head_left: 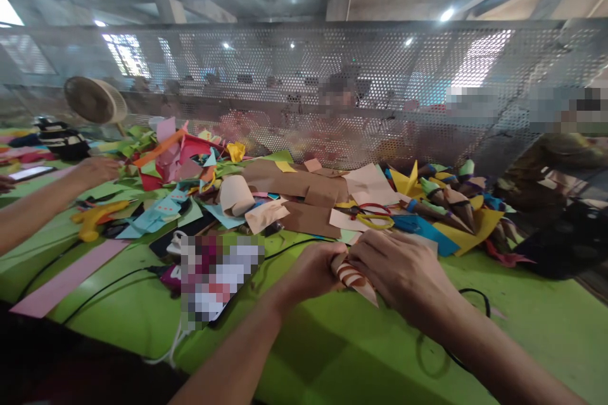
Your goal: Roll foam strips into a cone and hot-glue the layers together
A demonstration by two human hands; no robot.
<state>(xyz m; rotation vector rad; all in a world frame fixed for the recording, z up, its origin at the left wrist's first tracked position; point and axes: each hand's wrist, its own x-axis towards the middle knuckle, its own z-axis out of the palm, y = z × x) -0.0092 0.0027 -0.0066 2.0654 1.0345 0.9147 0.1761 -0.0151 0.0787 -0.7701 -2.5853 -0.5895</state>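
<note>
Between my two hands is a small rolled paper piece, brown and cream striped, with a pointed pale end towards me. My left hand grips its left side. My right hand closes over its right side, the fingers bent against the paper. Just beyond my hands lie scissors with red and yellow handles and brown paper sheets. A phone with a blurred screen rests to the left of my left hand on the green table.
Heaped coloured paper lies at the back left, and paper cones at the back right. A yellow glue gun is on the left, near another person's arm. Black cables cross the table. A perforated metal screen stands behind.
</note>
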